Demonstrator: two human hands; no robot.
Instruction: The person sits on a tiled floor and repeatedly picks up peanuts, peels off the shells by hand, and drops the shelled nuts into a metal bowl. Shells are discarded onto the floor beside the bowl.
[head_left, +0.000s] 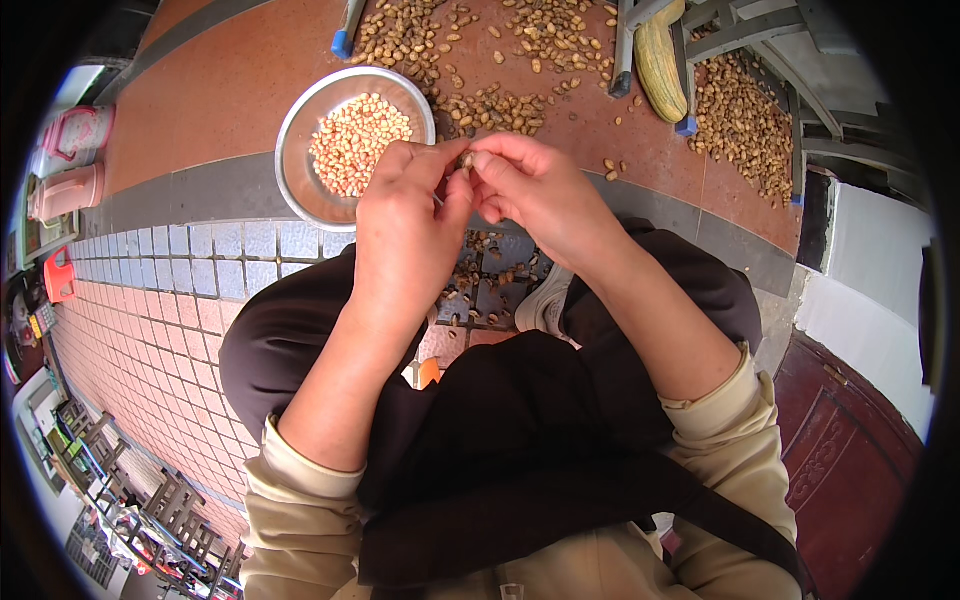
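Between my fingertips is a small peanut pod (466, 160), pinched from both sides and partly covered. My left hand (411, 191) grips it with thumb and forefinger, beside the rim of a metal bowl (298, 161). My right hand (529, 180) holds the same pod from the other side, its lower fingers curled. Shelled peanut kernels (360, 142) lie heaped in the bowl. Unshelled peanuts (491, 111) are spread on the brown floor just beyond my hands. Broken peanut shells (487, 281) litter the tiles between my feet.
More unshelled peanuts (739, 127) lie at the far right, near metal furniture legs (622, 49) with end caps. A long green-yellow squash (660, 64) rests between those legs. A shoe (544, 304) shows below my right hand. A red plastic stool (58, 274) stands at the left.
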